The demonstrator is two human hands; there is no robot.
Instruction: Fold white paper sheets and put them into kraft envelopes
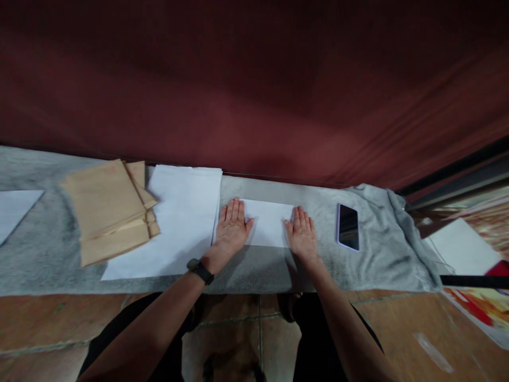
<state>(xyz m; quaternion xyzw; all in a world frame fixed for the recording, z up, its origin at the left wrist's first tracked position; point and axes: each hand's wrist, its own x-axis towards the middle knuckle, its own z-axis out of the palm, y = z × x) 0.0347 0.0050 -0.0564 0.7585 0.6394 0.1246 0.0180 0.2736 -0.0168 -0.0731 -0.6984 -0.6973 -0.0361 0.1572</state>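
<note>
A white sheet of paper (268,223), narrow and apparently folded, lies flat on the grey cloth in front of me. My left hand (233,225) rests palm down on its left end, fingers stretched forward and thumb out to the side. On the right end lies my right hand (302,231), also flat, its thumb pointing inward. Neither hand grips anything. Just left of my left hand is a stack of larger white paper (185,217), partly covered by several brown paper envelopes (109,199).
A phone (348,227) lies to the right on the grey cloth (382,228). At the far left is another white sheet (16,209). A dark red wall-like surface (238,95) rises behind the cloth. Below is a tiled floor (234,337); a white panel (463,246) sits at right.
</note>
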